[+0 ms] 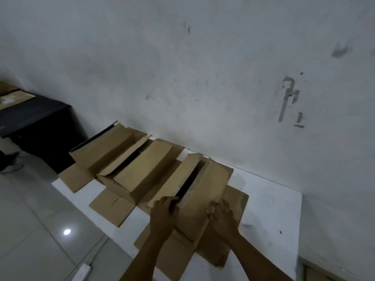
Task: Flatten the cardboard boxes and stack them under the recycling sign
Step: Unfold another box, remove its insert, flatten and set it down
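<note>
Three brown cardboard boxes lie side by side on a white table [269, 201] against the wall, each with its flaps spread out. The nearest box [205, 187] has a dark slit open along its top. My left hand [165, 209] grips the near end of that slit's left edge, fingers curled over the cardboard. My right hand [220, 214] pinches the box's right side at its near corner. The middle box [142, 171] and the far box [105, 147] stand partly open. No recycling sign is in view.
A black table [38, 118] with flat cardboard [12, 96] on it stands at the far left; a person's shoe [12, 166] shows beneath it. A white power strip [82, 272] and cable lie on the tiled floor. A low white ledge [324, 266] is at the right.
</note>
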